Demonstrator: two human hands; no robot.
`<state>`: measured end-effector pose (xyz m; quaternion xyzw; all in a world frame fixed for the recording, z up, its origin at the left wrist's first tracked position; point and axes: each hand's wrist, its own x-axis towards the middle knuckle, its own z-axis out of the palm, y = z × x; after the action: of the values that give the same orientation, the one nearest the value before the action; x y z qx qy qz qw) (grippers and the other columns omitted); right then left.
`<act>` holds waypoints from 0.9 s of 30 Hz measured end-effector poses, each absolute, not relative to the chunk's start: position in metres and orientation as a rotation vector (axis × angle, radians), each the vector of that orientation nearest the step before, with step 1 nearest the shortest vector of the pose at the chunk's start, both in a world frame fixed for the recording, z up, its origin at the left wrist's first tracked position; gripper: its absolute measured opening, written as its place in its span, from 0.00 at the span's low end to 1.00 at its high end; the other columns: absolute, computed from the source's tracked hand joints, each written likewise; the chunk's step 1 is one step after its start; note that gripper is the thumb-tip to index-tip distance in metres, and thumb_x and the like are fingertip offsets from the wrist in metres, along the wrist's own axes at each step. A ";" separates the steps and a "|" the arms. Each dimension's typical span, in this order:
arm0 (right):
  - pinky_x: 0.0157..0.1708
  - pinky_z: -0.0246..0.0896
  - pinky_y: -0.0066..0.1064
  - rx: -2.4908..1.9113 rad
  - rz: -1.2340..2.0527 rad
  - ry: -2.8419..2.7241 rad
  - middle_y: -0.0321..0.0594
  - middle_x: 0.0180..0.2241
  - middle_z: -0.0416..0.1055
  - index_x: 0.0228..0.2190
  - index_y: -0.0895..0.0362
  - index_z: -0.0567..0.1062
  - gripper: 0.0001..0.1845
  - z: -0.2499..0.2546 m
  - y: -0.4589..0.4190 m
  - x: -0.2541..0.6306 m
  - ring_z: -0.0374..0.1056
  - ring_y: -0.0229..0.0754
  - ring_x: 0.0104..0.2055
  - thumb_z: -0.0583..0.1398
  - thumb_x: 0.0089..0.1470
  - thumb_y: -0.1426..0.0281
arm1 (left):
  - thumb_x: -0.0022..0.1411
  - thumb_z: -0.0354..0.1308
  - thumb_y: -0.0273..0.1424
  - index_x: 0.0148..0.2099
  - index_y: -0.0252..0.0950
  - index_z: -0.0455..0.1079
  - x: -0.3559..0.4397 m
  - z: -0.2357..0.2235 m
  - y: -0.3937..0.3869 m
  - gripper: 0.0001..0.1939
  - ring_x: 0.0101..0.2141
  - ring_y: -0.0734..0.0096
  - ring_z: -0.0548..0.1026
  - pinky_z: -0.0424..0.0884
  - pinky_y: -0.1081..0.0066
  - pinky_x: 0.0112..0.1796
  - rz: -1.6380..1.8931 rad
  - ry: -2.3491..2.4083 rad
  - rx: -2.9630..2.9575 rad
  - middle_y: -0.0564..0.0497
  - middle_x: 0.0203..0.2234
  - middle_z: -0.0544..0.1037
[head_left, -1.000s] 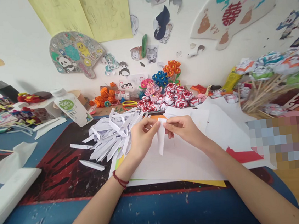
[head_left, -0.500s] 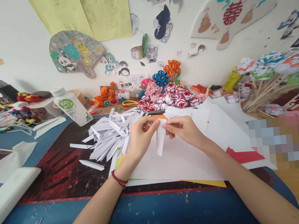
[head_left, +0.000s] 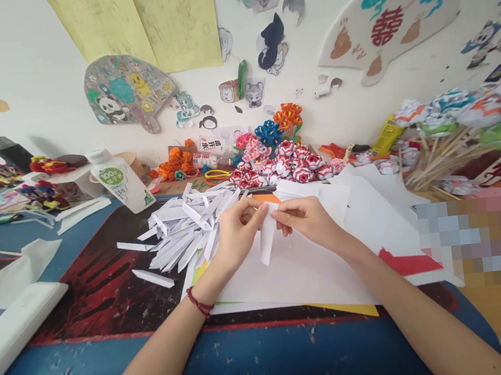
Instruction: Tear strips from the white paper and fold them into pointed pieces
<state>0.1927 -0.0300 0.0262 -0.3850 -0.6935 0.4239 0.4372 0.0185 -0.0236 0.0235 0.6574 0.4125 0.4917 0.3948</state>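
Observation:
Between my two hands is a narrow white paper strip [head_left: 267, 242], its lower end hanging over the white sheets [head_left: 313, 276]. My left hand [head_left: 242, 227] pinches the strip near its top with thumb and index finger. From the other side, my right hand [head_left: 302, 218] is closed at the same upper end, thumb against the finger. The fingertips hide the strip's top edge. Just left of my left hand lies a heap of folded white paper strips [head_left: 183, 230]. One folded strip [head_left: 153, 278] lies apart on the dark mat [head_left: 104, 286].
A white carton [head_left: 120, 183] stands behind the heap. Red-and-white flowers [head_left: 293, 165] and orange ones [head_left: 288, 118] crowd the back by the wall. Flowers on wooden sticks [head_left: 435, 156] are at the right. A long white object [head_left: 19, 331] lies on the blue table [head_left: 250, 354] at left.
Both hands keep their pinch on the paper strip, whose lower end has swung slightly left and down. The whole view has shifted a little.

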 end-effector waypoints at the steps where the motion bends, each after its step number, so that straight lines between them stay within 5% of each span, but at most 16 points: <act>1: 0.24 0.64 0.28 -0.959 1.057 -1.722 0.37 0.20 0.68 0.22 0.59 0.75 0.19 0.026 -0.030 0.193 0.65 0.36 0.22 0.59 0.55 0.57 | 0.60 0.57 0.41 0.32 0.34 0.69 0.018 0.023 -0.023 0.14 0.24 0.75 0.68 0.63 0.75 0.25 1.248 1.040 1.673 0.52 0.24 0.73; 11: 0.24 0.62 0.28 -0.945 1.149 -1.689 0.37 0.21 0.69 0.22 0.59 0.75 0.17 0.028 -0.032 0.194 0.65 0.35 0.22 0.60 0.55 0.60 | 0.61 0.56 0.39 0.32 0.35 0.66 0.018 0.024 -0.024 0.12 0.21 0.80 0.60 0.53 0.76 0.22 1.198 0.990 1.654 0.56 0.23 0.66; 27: 0.20 0.57 0.27 -0.942 1.177 -1.640 0.34 0.19 0.66 0.23 0.59 0.73 0.17 0.025 -0.030 0.194 0.61 0.33 0.19 0.62 0.52 0.57 | 0.60 0.57 0.40 0.34 0.35 0.68 0.020 0.022 -0.025 0.12 0.24 0.77 0.63 0.57 0.75 0.24 1.217 0.994 1.627 0.54 0.25 0.69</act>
<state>0.1941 -0.0300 0.0250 -0.3793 -0.6607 0.4743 0.4412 0.0200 -0.0253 0.0216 0.6510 0.3975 0.4867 0.4258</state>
